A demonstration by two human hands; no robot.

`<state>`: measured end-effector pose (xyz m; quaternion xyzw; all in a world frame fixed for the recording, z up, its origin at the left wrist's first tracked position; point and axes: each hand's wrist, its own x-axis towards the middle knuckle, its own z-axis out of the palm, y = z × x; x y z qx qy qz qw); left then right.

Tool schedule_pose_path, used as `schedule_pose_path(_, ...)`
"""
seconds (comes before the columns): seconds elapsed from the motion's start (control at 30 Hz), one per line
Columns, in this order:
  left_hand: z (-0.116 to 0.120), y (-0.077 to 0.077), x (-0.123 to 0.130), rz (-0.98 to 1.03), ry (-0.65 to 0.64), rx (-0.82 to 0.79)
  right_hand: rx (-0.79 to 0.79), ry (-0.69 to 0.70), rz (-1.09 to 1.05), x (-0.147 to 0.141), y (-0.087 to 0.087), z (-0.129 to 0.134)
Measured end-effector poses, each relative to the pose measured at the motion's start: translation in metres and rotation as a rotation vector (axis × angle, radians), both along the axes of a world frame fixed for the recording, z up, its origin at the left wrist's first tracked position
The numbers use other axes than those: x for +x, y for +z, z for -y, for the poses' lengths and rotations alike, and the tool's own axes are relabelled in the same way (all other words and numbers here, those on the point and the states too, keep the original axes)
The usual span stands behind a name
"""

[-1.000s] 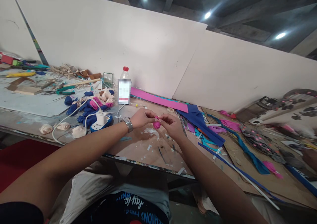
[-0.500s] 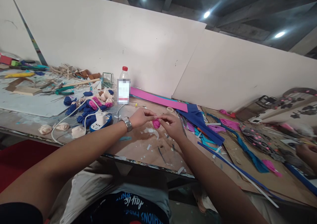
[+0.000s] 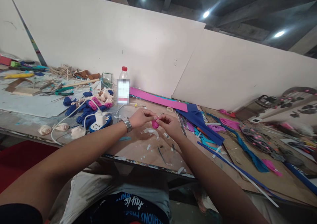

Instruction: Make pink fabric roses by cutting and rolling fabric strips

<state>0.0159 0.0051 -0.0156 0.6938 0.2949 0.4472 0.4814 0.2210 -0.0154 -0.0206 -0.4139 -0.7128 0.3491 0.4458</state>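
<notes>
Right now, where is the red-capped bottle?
In the head view, the bottle stands left of centre, beyond the left hand, beside the left end of the long pink strip.

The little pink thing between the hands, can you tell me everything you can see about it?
The pink bundle is small, bright magenta and roundish, with crumpled folds. It looks soft, like thin paper or cloth, but I can't tell which. The left hand and the right hand both pinch it near its top in a fingertip grip, hiding part of it, while its rounded end shows below. It seems to be held up above the brown tabletop.
</notes>
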Motion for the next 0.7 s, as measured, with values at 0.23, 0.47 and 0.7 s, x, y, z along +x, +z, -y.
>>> schedule_pose_path(0.23,0.002,0.003,-0.001,-0.035,0.007,-0.048,-0.043,-0.044,-0.098,-0.002,0.006,0.002)
schedule_pose_path(0.47,0.002,0.003,-0.001,-0.043,0.030,-0.016,-0.041,0.005,-0.181,-0.007,0.011,0.005)
schedule_pose_path(0.7,0.001,0.003,-0.002,-0.030,0.010,-0.028,-0.007,-0.020,-0.151,-0.006,0.010,0.006)
